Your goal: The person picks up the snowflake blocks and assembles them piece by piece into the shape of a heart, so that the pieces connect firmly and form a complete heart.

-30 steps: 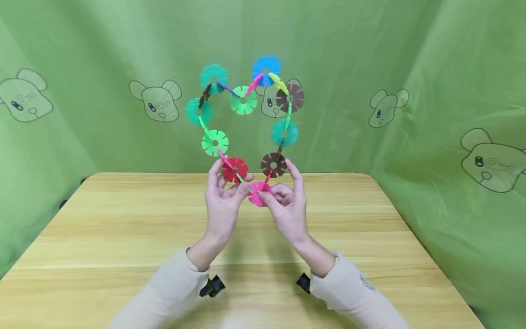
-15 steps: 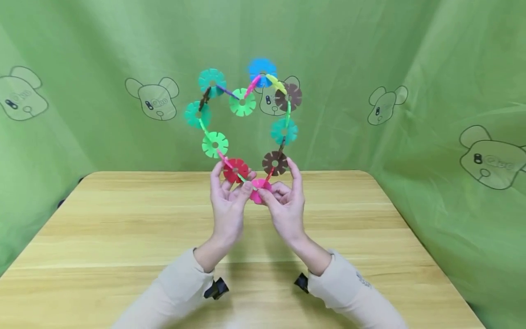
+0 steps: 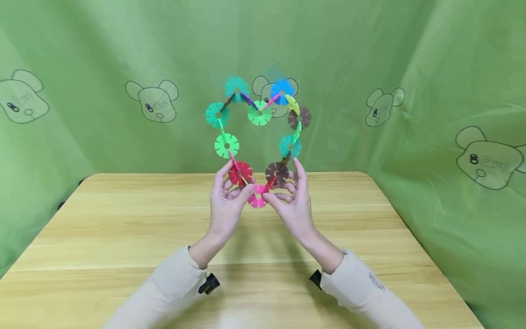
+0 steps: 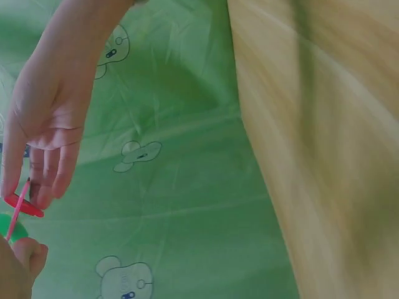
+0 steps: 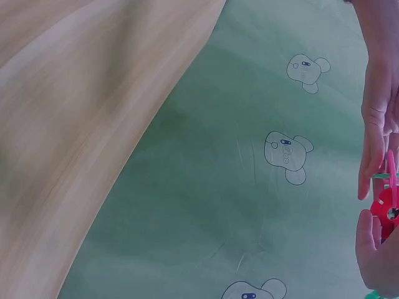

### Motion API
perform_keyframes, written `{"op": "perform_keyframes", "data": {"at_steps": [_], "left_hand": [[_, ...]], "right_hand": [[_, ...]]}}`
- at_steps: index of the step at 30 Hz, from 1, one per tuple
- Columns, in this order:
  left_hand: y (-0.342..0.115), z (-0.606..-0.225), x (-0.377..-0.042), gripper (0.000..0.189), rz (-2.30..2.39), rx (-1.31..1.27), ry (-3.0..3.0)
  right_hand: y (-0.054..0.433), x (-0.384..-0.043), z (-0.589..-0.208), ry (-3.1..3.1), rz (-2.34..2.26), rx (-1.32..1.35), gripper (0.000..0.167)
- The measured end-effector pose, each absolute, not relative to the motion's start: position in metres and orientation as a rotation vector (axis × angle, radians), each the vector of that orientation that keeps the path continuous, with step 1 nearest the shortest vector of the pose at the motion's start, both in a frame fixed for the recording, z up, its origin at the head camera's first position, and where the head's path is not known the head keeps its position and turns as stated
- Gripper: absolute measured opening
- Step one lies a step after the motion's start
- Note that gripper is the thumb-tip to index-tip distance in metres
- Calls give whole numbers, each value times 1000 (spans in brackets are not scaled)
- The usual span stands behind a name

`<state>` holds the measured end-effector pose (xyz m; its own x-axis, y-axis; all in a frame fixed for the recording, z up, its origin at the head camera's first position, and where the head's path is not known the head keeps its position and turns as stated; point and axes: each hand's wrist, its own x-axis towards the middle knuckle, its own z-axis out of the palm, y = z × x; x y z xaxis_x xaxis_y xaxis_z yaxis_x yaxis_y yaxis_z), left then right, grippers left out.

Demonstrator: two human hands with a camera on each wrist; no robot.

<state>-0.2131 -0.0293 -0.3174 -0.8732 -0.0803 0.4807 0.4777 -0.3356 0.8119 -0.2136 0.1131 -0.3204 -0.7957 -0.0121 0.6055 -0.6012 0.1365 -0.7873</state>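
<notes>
A heart-shaped ring of slotted plastic snowflake discs (image 3: 259, 113) is held upright above the table in the head view. Its discs are teal, green, blue, brown, red and pink, joined by edge-on discs. At the lower tip, my left hand (image 3: 227, 203) pinches the ring beside the pink disc (image 3: 258, 200), fingers behind the red disc (image 3: 240, 176). My right hand (image 3: 297, 208) pinches the other side of the tip, its index finger reaching up along the brown disc (image 3: 276, 173). Only a red disc (image 5: 384, 208) and bits of its neighbours show in the right wrist view.
A light wooden table (image 3: 263, 283) spreads below the hands, its far edge beyond them. Green curtains (image 3: 102, 55) printed with cartoon bear heads enclose the back and sides. Black wrist straps (image 3: 209, 283) protrude below the sleeves.
The ring's top has shifted right and down, and the ring now faces the head camera more squarely. My right hand has moved slightly right; my left still pinches the tip.
</notes>
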Motion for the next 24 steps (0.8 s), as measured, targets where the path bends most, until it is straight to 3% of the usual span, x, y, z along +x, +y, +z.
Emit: {"op": "perform_keyframes", "data": {"at_steps": [4,11,24], "left_hand": [[-27,-324,-214,63,-2286,-484,-1625],[-24,-336,-221,83,-2254,-431,-1828],[-34,-376,-247,77,-2047,-251,-2384]], "right_hand": [[116,-215,-322,-2008,1595,617,98],[125,-221,-326,-2212,1450,506,92],[136,-247,-375,-2719,1235,295,93]]}}
